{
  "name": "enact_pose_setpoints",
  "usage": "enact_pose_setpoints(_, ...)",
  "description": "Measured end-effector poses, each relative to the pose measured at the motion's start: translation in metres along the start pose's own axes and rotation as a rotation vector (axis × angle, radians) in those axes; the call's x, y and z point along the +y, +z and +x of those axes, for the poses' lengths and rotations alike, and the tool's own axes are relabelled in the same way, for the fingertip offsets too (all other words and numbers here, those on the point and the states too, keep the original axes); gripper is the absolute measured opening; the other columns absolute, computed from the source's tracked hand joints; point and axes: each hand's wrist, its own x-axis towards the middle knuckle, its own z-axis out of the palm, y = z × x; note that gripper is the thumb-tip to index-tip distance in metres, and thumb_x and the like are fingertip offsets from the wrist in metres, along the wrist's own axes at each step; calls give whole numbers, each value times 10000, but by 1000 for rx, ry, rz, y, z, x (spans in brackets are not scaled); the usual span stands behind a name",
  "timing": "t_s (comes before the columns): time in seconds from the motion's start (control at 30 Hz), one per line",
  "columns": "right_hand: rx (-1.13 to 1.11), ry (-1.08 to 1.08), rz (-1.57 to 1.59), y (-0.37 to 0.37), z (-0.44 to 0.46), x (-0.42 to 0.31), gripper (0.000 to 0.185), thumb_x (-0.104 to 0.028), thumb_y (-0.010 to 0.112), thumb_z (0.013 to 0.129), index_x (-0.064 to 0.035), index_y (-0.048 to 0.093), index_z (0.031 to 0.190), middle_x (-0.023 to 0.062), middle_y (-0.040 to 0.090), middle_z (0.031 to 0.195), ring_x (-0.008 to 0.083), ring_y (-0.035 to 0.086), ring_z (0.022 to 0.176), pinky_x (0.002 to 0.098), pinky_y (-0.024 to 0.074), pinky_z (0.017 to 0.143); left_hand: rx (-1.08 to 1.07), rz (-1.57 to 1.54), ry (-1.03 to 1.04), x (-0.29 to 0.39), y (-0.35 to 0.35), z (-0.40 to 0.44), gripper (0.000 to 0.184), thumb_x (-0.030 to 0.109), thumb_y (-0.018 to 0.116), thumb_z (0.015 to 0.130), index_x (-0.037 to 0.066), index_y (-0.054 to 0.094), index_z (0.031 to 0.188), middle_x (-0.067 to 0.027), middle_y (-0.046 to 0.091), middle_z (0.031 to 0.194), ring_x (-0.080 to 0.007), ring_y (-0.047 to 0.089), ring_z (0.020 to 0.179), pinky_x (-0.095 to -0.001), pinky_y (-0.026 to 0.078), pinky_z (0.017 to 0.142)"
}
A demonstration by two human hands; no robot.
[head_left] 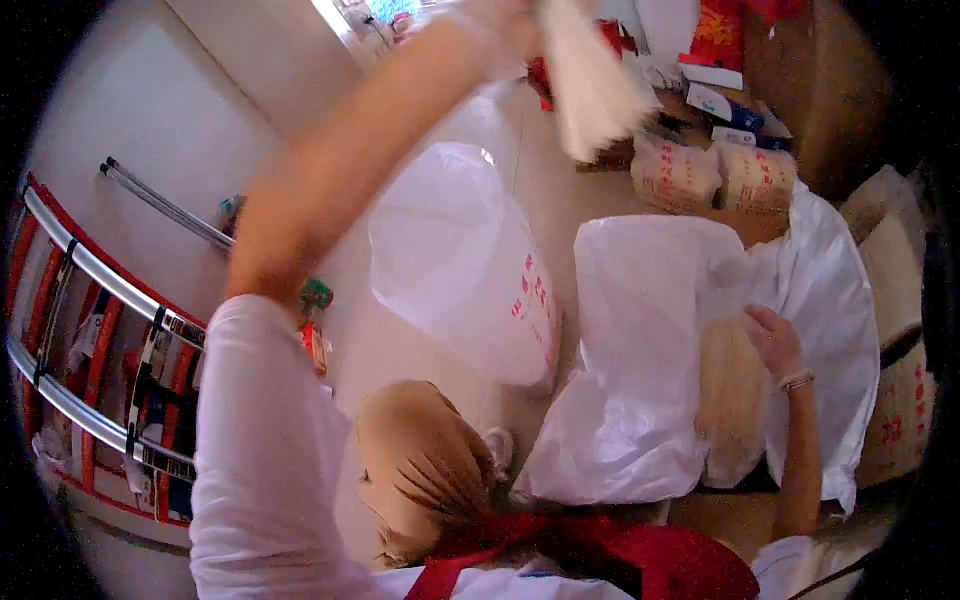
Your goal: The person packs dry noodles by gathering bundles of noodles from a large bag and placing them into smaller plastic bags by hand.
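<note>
My left hand (pixel 505 30), raised at the top of the view and blurred, is closed on a bundle of dried noodles (pixel 595 90). The pale strands hang down and fan out at their lower end. My right hand (pixel 776 345), with a bracelet at the wrist, is beside more dried noodles (pixel 728 400) lying among white plastic sheeting. Its fingers reach out loosely towards the left; whether they touch the sheeting cannot be made out. A white plastic sheet (pixel 640 330) covers the left part of these noodles, and another white sheet (pixel 835 310) spreads behind my right hand.
A clear plastic bag (pixel 440 240) with red print lies open on the floor. Packed noodle bundles (pixel 675 175) with red lettering stand beyond the sheets. A red and silver ladder (pixel 100 280) leans at the left. My brown-covered knee (pixel 420 470) is near the bag.
</note>
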Motion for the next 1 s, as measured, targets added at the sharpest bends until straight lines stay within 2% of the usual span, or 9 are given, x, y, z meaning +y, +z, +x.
enact_pose_setpoints(0.03,12,0,-6,-12,7,-25,362,-202,513,820,-16,525,1129,129,563,1133,267,527,1061,329,399,914,-200,-50,68,7,-59,24,219,302,560,797,88,548,839,-60,554,700,-192,559,689,-349,468,727)
enact_pose_setpoints(0.07,-5,35,48,-21,15,-53,357,-201,509,826,-12,524,1129,136,570,1115,273,535,1046,329,408,903,119,120,145,22,-52,-17,277,346,582,765,78,553,829,-72,586,743,-196,566,700,-347,473,710)
enact_pose_setpoints(0.13,-17,63,92,-42,30,-116,353,-199,505,831,-9,523,1128,142,578,1097,279,543,1032,329,416,891,-65,116,-31,38,-124,-2,132,143,616,757,84,570,866,-63,578,767,-178,582,708,-322,503,716)
enact_pose_setpoints(0.4,134,-609,-32,-21,114,-271,349,-203,509,843,-26,519,1144,162,584,1064,276,557,1004,327,433,867,404,88,-155,-76,-141,-65,112,95,573,698,57,489,634,-54,494,565,-172,499,531,-320,408,503)
enact_pose_setpoints(0.6,182,-574,181,11,139,-268,334,-238,505,848,-25,557,1099,148,589,1065,271,572,977,314,444,849,335,286,-455,-151,-172,-88,158,191,640,709,77,533,728,-42,540,620,-164,528,559,-295,429,515)
enact_pose_setpoints(0.67,165,-521,238,18,140,-245,332,-245,505,846,-24,568,1086,143,592,1065,268,576,971,307,446,845,477,302,-559,-168,-163,-93,147,127,569,687,62,491,581,-48,499,581,-150,473,504,-319,390,488)
enact_pose_setpoints(0.73,173,-793,-181,21,146,-219,328,-241,506,840,-23,576,1075,134,602,1054,255,578,972,295,443,851,446,342,-603,-180,-159,-102,150,139,571,688,63,494,584,-47,502,583,-149,472,502,-323,390,484)
enact_pose_setpoints(0.83,18,-316,293,23,137,-207,335,-253,510,842,-22,575,1076,124,602,1064,235,579,978,283,437,860,432,494,-755,-189,-147,-102,142,153,573,689,65,501,605,-49,505,585,-152,475,496,-328,389,475)
enact_pose_setpoints(1.0,21,-266,422,39,136,-189,388,-295,521,842,-21,549,1116,135,595,1075,212,572,994,269,425,870,428,592,-1018,-176,-118,-105,148,198,580,724,60,552,769,-49,529,671,-169,499,571,-336,390,523)
